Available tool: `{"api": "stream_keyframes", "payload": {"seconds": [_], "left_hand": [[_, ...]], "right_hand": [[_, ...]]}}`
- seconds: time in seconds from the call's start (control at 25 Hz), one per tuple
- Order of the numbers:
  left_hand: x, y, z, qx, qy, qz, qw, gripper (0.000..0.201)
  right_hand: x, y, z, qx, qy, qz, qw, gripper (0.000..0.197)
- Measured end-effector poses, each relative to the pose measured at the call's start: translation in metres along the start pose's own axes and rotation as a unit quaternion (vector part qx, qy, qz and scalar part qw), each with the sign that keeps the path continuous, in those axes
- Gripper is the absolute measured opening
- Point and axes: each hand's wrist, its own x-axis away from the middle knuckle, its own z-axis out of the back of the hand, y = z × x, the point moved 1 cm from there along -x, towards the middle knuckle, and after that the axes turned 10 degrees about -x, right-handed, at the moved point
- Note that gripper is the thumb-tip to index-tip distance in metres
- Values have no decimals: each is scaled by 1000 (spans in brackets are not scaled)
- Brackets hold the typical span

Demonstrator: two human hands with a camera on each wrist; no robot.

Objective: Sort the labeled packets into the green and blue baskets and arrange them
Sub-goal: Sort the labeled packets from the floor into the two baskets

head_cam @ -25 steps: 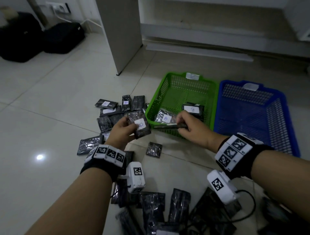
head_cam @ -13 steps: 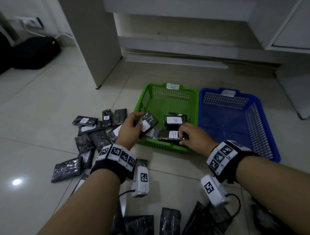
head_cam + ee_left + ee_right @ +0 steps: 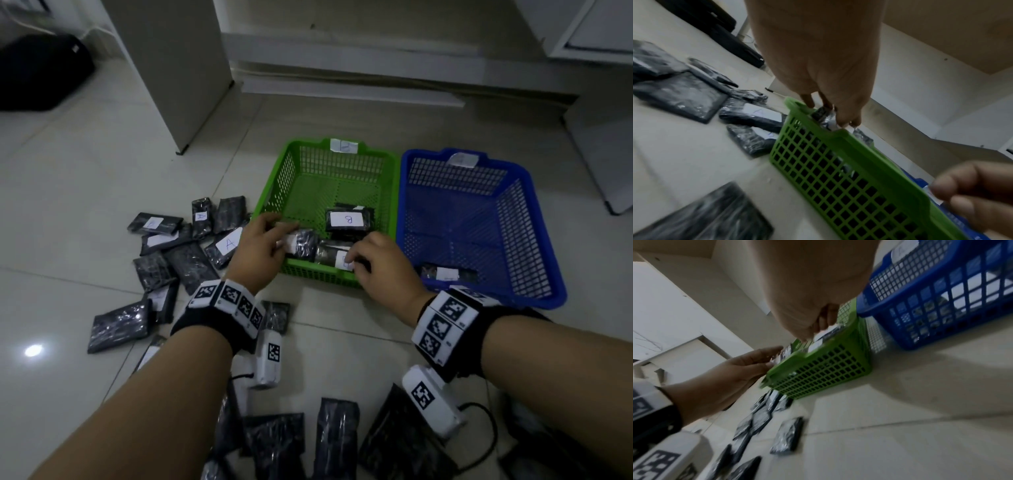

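Green basket [image 3: 337,192] and blue basket [image 3: 479,219] stand side by side on the tiled floor [image 3: 85,178], their long walls touching or nearly so. Left hand [image 3: 260,246] reaches over the near-left corner of the green basket — its fingers curl around a dark packet [image 3: 303,243] with a white label, held just above the basket's near wall. Right hand [image 3: 380,263] rests at the near rim of the same basket, fingertips [image 3: 352,262] bent down onto the white label of a second packet [image 3: 332,255] that lies inside against the near wall; whether they pinch it or merely press on it cannot be told. Deeper in the green basket lies a packet marked "B" [image 3: 348,220], on top of another. One labelled packet [image 3: 445,273] lies at the near-left corner of the blue basket.

Head view alone shows the paper tags on the far rims of both baskets and the unsorted packets [image 3: 185,253] scattered left of the green basket, some labelled "A". Left wrist view shows the gripped packet [image 3: 823,116] from below, pinched between thumb and fingers directly above the green rim [image 3: 840,138], with the right hand's fingers [image 3: 970,191] at lower right. Right wrist view — blurred — shows the left hand [image 3: 748,368] from the side, and the blue basket's packet [image 3: 935,308] through the mesh
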Motion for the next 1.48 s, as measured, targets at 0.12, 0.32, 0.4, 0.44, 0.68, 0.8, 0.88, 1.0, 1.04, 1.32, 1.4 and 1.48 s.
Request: {"api": "stream_keyframes", "payload": {"seconds": [0.12,0.32,0.4,0.44,0.68,0.8,0.88,1.0,1.04,1.32,1.4,1.48], "left_hand": [[38,-10,9,26,74,53,995,50],[122,-53,26,-24,63,175,982,25],[155,-67,32,-98,26,218,971,33],[167,-68,33,-123,-22,232,965,50],[190,-62,29,-108,-157,275,942,76],[187,-58,27,-66,-161,283,943,71],[180,-52,31,1,-108,310,944,49],[155,-38,45,391,20,433,812,20],[146,-33,50,507,31,442,740,24],[102,4,53,604,33,316,731,37],[90,13,46,599,32,305,740,31],[79,20,37,581,45,312,751,28]], "right_hand": [[14,-22,-20,-25,-11,99,995,15],[9,-42,-88,5,-217,89,972,31],[2,-50,-117,44,-276,75,957,42],[-1,-52,-126,72,-296,69,950,47],[6,-57,-152,197,-322,106,920,35],[-3,-53,-146,82,-316,43,944,32],[-14,-57,-129,-76,-253,-65,962,29],[-26,-69,-98,-291,-186,-149,927,28],[-28,-73,-89,-341,-173,-157,911,29],[-26,-76,-35,-460,-91,-185,864,30],[-22,-67,-20,-469,-66,-194,859,27],[-19,-58,-8,-474,-44,-199,856,22]]}}
